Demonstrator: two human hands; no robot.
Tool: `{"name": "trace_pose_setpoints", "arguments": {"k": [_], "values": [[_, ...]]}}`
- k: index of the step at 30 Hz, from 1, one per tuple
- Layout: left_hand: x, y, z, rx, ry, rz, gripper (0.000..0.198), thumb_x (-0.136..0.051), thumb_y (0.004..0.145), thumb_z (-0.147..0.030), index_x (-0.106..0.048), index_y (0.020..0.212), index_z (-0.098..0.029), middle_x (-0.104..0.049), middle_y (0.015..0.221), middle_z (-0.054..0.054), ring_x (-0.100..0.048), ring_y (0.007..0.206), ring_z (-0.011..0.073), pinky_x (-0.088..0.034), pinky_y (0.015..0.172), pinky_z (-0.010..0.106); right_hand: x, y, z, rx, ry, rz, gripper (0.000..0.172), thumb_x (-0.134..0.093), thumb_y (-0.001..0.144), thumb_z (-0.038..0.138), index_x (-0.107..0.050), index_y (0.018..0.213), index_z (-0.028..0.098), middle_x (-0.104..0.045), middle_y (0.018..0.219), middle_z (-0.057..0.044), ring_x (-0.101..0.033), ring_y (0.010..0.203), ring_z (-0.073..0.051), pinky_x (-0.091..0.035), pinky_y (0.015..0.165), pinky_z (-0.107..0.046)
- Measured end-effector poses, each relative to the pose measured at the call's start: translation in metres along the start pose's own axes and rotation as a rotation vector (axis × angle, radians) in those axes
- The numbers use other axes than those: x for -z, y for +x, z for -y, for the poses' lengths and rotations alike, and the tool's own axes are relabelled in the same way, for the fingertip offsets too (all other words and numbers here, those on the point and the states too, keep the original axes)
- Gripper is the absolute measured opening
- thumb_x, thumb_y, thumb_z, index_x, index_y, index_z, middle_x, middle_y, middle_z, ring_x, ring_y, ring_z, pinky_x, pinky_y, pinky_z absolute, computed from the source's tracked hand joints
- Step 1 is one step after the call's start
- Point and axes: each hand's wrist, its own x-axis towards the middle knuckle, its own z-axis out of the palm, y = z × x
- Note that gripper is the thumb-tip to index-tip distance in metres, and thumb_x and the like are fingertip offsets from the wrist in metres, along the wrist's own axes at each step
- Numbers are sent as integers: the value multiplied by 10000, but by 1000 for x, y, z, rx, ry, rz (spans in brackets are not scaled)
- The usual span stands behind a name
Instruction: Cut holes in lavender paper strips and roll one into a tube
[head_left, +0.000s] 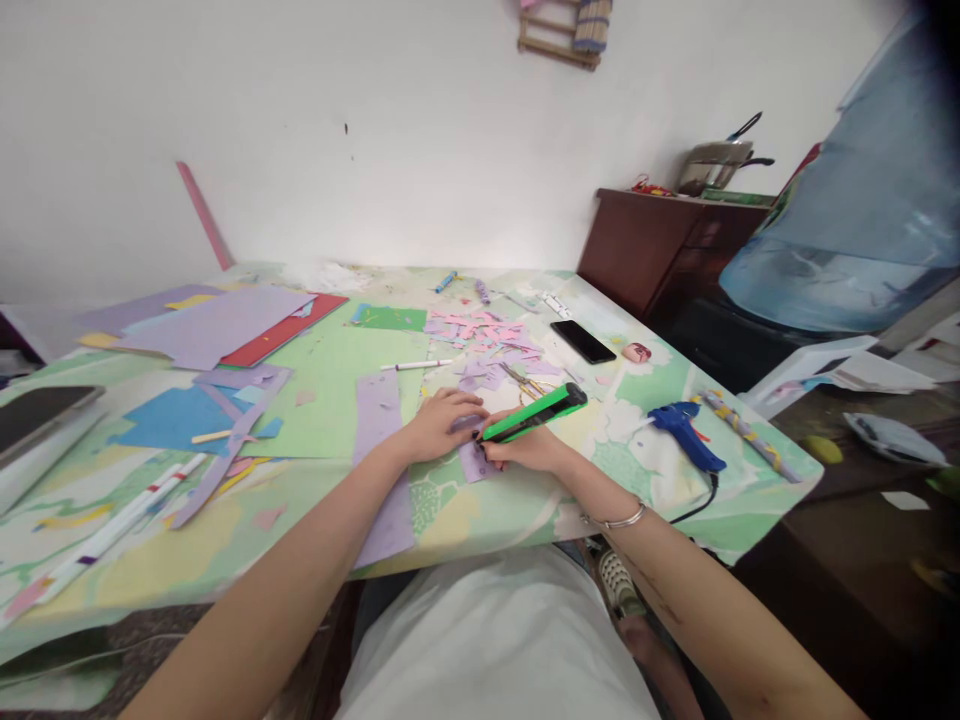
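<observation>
My right hand (525, 450) grips a green utility knife (536, 412), its tip down on a small purple paper piece (474, 462) at the table's near edge. My left hand (441, 422) lies with curled fingers on the same purple piece, pressing it down beside the knife tip. A long purple paper strip (379, 460) runs under my left wrist and over the table edge. A bangle sits on my right wrist.
Coloured paper sheets (225, 325) cover the table's left half. Pink and purple scraps (484, 335), a white marker (416, 366), a black phone (583, 341) and a blue glue gun (686, 432) lie around. A laptop (37, 420) sits far left. A brown cabinet (652, 245) stands right.
</observation>
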Motion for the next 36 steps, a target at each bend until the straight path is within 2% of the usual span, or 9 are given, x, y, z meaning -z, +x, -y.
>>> {"name": "trace_pose_setpoints", "arguments": {"k": [5, 9, 12, 17, 19, 24, 36], "values": [[-7, -2, 3, 44, 158, 20, 343, -433, 866, -343, -528, 1191, -292, -491, 1318, 60, -349, 1223, 298, -272, 958, 473, 1, 1, -1, 90, -115, -38, 49, -556, 650, 129, -588, 675, 156, -548, 578, 33, -474, 517, -91, -381, 494, -206], [-7, 0, 3, 119, 188, -67, 261, -406, 868, -307, -573, 1060, -249, -520, 1145, 92, -430, 1065, 274, -314, 905, 455, 3, 1, 0, 138, -125, -48, 80, -578, 669, 164, -615, 738, 149, -586, 666, 15, -497, 582, -100, -398, 538, -206], [-6, 1, 5, 141, 176, -107, 226, -468, 832, -311, -584, 1003, -220, -500, 1058, 96, -442, 987, 259, -328, 898, 440, 4, 1, 1, 123, -134, -40, 103, -584, 659, 162, -623, 753, 146, -594, 658, 13, -500, 582, -102, -408, 543, -207], [-3, 2, 11, 196, 123, -166, 276, -608, 738, -350, -600, 951, -175, -470, 966, 85, -458, 945, 252, -347, 903, 420, 4, -2, 5, 66, -81, 1, 87, -571, 657, 144, -616, 732, 144, -534, 532, 41, -442, 455, -74, -351, 423, -180], [-2, 2, 12, 210, 93, -170, 281, -639, 715, -354, -613, 928, -172, -473, 947, 77, -471, 938, 246, -360, 896, 407, 4, -3, 6, 41, -20, 34, 87, -560, 661, 135, -610, 732, 139, -525, 506, 44, -464, 437, -75, -374, 420, -179], [-1, 3, 13, 211, 52, -164, 236, -663, 698, -329, -626, 889, -195, -510, 945, 60, -491, 948, 240, -361, 904, 402, 5, -1, 1, 9, 105, 67, 74, -574, 654, 135, -585, 727, 130, -570, 547, 26, -554, 493, -98, -456, 476, -199], [-2, 4, 21, 189, 7, -151, 261, -684, 675, -291, -604, 911, -210, -588, 983, 49, -511, 985, 240, -368, 914, 405, 6, 0, -3, 22, 81, 62, 67, -569, 655, 119, -584, 718, 132, -567, 546, 30, -550, 494, -95, -449, 471, -196]]}}
